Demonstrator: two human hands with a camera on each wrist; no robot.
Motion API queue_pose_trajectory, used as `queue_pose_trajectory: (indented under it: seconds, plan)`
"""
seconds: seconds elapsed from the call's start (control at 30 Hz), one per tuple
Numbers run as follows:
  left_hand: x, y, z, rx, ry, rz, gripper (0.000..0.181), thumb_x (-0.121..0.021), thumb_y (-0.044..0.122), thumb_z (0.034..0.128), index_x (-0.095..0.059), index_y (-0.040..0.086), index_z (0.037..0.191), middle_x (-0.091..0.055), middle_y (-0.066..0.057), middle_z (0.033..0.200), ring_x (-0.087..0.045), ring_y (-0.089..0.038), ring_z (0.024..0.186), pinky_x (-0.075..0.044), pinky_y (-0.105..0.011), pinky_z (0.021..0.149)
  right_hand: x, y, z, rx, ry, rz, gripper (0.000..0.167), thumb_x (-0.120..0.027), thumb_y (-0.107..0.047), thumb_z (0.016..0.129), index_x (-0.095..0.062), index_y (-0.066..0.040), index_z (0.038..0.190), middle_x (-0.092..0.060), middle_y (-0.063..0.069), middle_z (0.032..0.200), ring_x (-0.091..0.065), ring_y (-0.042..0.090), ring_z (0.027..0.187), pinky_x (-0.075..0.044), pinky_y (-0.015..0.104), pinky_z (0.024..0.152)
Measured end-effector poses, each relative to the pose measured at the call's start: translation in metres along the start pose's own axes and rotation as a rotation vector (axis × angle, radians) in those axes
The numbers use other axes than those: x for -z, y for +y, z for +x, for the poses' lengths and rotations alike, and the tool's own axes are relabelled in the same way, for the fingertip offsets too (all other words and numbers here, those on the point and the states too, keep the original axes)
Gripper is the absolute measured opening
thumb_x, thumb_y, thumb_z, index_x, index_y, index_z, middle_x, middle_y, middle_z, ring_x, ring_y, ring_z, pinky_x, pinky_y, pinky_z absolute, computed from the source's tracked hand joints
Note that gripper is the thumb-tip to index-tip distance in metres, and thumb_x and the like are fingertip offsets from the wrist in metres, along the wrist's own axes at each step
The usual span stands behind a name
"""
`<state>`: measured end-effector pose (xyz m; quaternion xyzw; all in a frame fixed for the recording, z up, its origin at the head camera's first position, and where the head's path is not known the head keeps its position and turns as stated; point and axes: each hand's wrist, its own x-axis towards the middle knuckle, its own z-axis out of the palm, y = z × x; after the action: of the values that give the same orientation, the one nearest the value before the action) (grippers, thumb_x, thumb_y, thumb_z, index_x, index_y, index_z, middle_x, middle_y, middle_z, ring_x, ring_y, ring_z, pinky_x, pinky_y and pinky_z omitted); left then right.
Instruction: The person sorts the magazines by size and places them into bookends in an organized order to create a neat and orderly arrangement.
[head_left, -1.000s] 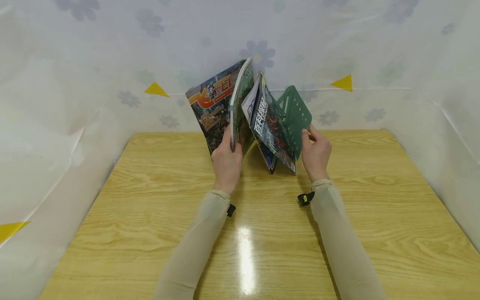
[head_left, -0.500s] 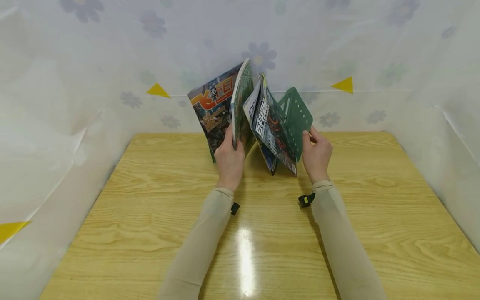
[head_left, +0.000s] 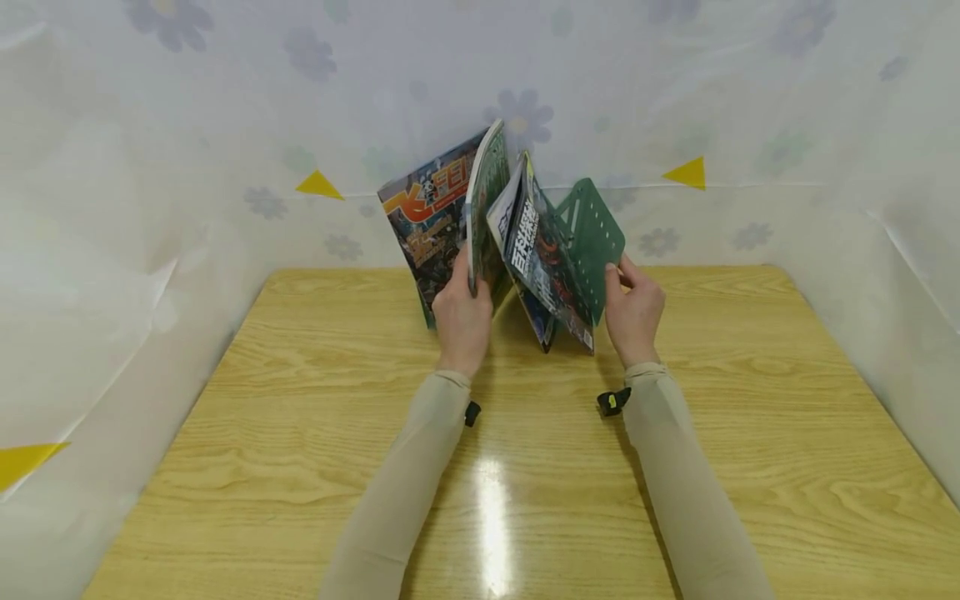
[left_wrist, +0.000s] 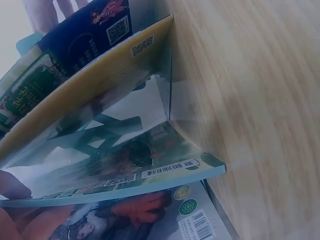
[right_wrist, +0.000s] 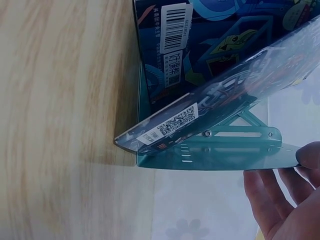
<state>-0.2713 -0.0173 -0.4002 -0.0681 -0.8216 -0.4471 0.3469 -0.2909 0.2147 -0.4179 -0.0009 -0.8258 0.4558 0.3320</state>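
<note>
In the head view my left hand [head_left: 462,321] grips the lower front edge of a thin green-covered magazine [head_left: 486,200], which stands upright and slightly bowed. Left of it leans a dark magazine [head_left: 427,221] with orange "FEI" lettering. To the right, a dark magazine [head_left: 551,275] with white characters tilts over. Behind this one stands a green metal bookend [head_left: 600,237] with rows of holes. My right hand [head_left: 633,308] pinches the bookend's outer edge between thumb and fingers. In the right wrist view the bookend's folding bracket [right_wrist: 240,132] shows beside the tilted magazine.
Everything stands near the back of a wood-grain table [head_left: 555,483], close to a pale flowered curtain [head_left: 420,50]. Yellow triangles [head_left: 686,172] mark the curtain. A blue-backed magazine [left_wrist: 90,40] shows in the left wrist view.
My left hand has shifted slightly to the right with the green-covered magazine. My right hand keeps its pinch on the bookend, hardly moved. The head view has drifted a little.
</note>
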Motion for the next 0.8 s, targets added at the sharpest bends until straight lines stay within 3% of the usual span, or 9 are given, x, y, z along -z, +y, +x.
queue_pose_trajectory:
  seconds: [0.13, 0.2, 0.37, 0.47, 0.63, 0.8]
  plan:
    - [-0.001, -0.002, 0.003, -0.005, 0.009, 0.013, 0.057, -0.060, 0.000, 0.0947, -0.046, 0.014, 0.148, -0.068, -0.017, 0.117, -0.070, -0.028, 0.071, -0.057, -0.041, 0.063, 0.000, 0.000, 0.000, -0.010, 0.000, -0.001, 0.033, -0.056, -0.030, 0.102, -0.062, -0.022, 0.134, -0.066, 0.005, 0.125, -0.067, 0.024, 0.101, -0.046, 0.021, 0.065]
    - [-0.001, -0.003, 0.004, -0.001, 0.012, 0.018, 0.056, -0.060, 0.000, 0.0950, -0.046, 0.015, 0.148, -0.068, -0.017, 0.118, -0.070, -0.029, 0.076, -0.058, -0.042, 0.066, 0.000, 0.001, 0.000, -0.012, 0.001, 0.000, 0.033, -0.056, -0.030, 0.102, -0.062, -0.022, 0.134, -0.066, 0.004, 0.125, -0.067, 0.024, 0.101, -0.045, 0.020, 0.064]
    - [0.000, -0.004, 0.005, 0.010, 0.001, 0.039, 0.055, -0.061, 0.002, 0.0950, -0.047, 0.015, 0.147, -0.068, -0.016, 0.119, -0.070, -0.030, 0.076, -0.058, -0.044, 0.068, 0.000, 0.001, 0.001, -0.005, 0.002, -0.004, 0.034, -0.057, -0.029, 0.102, -0.062, -0.022, 0.134, -0.066, 0.005, 0.124, -0.067, 0.025, 0.101, -0.053, 0.038, 0.071]
    - [0.003, -0.004, 0.005, 0.001, -0.020, 0.076, 0.045, -0.061, 0.005, 0.0963, -0.051, 0.010, 0.140, -0.070, -0.016, 0.113, -0.071, -0.030, 0.077, -0.057, -0.042, 0.065, -0.001, 0.002, 0.001, -0.004, 0.002, -0.002, 0.034, -0.057, -0.029, 0.102, -0.061, -0.021, 0.135, -0.065, 0.006, 0.125, -0.067, 0.027, 0.101, -0.054, 0.047, 0.075]
    - [0.007, -0.006, 0.002, -0.011, -0.042, 0.119, 0.031, -0.060, 0.010, 0.0986, -0.054, 0.006, 0.129, -0.070, -0.014, 0.110, -0.070, -0.029, 0.084, -0.057, -0.042, 0.068, -0.001, 0.001, 0.001, -0.007, 0.005, -0.008, 0.034, -0.056, -0.029, 0.102, -0.062, -0.020, 0.134, -0.066, 0.007, 0.124, -0.067, 0.026, 0.101, -0.053, 0.047, 0.075]
    - [0.010, -0.010, -0.001, -0.034, 0.004, 0.127, 0.035, -0.061, 0.011, 0.0981, -0.056, 0.003, 0.132, -0.066, -0.015, 0.120, -0.067, -0.030, 0.100, -0.056, -0.043, 0.080, -0.002, 0.000, 0.001, -0.008, 0.005, -0.013, 0.034, -0.056, -0.029, 0.102, -0.062, -0.021, 0.135, -0.066, 0.006, 0.124, -0.067, 0.025, 0.101, -0.052, 0.043, 0.073]
